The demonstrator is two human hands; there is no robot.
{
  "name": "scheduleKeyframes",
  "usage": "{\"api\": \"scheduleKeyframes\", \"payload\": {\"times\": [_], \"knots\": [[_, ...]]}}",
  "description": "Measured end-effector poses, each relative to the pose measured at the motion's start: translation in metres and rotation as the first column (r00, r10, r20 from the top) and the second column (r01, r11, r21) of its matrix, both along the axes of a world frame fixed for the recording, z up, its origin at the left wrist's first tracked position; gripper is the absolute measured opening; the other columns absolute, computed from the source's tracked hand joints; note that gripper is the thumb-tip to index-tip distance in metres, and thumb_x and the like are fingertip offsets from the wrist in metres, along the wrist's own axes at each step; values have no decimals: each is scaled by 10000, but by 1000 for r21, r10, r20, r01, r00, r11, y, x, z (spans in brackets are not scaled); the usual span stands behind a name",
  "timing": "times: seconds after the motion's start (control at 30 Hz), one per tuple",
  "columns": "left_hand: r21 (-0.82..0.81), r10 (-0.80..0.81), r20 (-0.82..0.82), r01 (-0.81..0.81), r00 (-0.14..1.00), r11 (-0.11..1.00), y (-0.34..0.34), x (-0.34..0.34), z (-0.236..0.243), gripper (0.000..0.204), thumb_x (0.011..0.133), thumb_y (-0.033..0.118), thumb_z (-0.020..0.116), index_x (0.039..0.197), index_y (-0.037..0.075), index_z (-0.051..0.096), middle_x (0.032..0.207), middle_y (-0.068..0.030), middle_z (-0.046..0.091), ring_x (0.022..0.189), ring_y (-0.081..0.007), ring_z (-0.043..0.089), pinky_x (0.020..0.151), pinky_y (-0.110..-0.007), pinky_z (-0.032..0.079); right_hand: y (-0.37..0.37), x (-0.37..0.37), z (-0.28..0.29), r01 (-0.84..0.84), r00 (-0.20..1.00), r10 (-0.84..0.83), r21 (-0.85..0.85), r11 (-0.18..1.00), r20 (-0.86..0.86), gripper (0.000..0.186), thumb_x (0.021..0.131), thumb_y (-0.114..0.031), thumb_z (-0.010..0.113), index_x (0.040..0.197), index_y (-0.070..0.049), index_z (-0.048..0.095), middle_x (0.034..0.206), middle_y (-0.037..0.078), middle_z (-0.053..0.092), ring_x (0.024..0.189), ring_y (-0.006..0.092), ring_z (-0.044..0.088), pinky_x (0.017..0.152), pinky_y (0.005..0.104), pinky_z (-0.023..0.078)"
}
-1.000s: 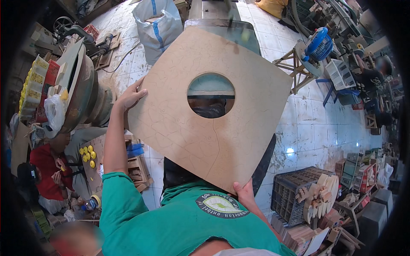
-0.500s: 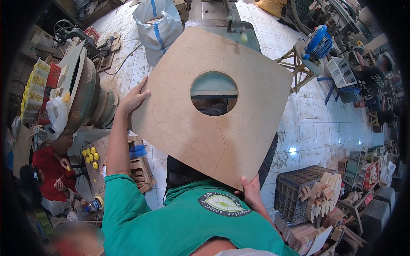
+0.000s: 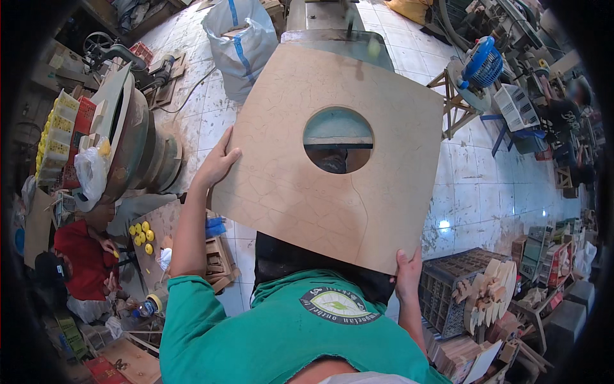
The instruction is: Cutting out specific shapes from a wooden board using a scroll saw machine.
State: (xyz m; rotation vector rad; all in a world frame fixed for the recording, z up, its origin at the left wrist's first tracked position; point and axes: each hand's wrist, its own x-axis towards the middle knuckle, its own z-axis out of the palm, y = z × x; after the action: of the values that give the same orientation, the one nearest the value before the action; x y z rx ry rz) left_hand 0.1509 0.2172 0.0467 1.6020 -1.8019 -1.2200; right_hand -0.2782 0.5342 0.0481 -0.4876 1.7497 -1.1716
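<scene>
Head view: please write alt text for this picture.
A four-sided tan board with a round hole is held by a bare left hand at its left edge and a bare right hand at its near right corner.

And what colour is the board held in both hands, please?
The board is light brown, clearest in the head view.

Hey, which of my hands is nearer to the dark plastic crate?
Right. Your right hand holds the board at its near right corner, just left of the crate; your left hand is on the board's left edge, farther off.
</scene>
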Motion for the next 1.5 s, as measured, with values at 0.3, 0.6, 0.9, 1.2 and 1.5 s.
{"api": "scheduleKeyframes", "payload": {"times": [0.3,0.6,0.9,1.2,1.5], "knots": [[26,79,-14,-79,997,997,45,-9,-3,797,939,234,614,1576,26,184,1580,-230,322,1448,-283,355,1165,-344,286,-11,-29,7,35,997,-38,-61,998,-62,695,987,-139,584,1583,-90,230,1352,116,579,698,96,594,467,207,448],[-274,302,23,-284,953,919,140,-12,-7,666,893,223,691,1472,7,442,1271,-240,644,1104,-239,665,956,-326,504,-16,-48,-14,11,991,-40,-223,975,-128,637,996,-83,549,1555,7,259,1533,155,412,1359,217,431,1135,335,315],[-325,369,76,-327,926,887,147,-35,-15,611,901,236,674,1431,-7,490,1199,-256,677,1062,-250,694,929,-339,521,-32,-82,-18,-24,992,-2,-214,977,-122,614,999,-137,569,1539,3,312,1505,143,443,1326,198,460,1114,325,345],[-280,399,82,-363,913,889,156,-55,-9,620,900,250,665,1429,-18,486,1170,-259,688,1030,-240,703,899,-333,533,-46,-105,-17,-34,995,13,-231,972,-94,607,988,-150,583,1527,-3,346,1436,127,518,1272,181,501,1081,318,377],[-245,382,60,-357,922,901,144,-46,-12,622,910,253,663,1433,-26,476,1205,-255,675,1079,-230,683,925,-334,523,-45,-95,-17,-31,996,11,-224,974,-90,584,1004,-125,552,1531,-2,333,1461,127,491,1308,192,473,1109,321,349]]}}
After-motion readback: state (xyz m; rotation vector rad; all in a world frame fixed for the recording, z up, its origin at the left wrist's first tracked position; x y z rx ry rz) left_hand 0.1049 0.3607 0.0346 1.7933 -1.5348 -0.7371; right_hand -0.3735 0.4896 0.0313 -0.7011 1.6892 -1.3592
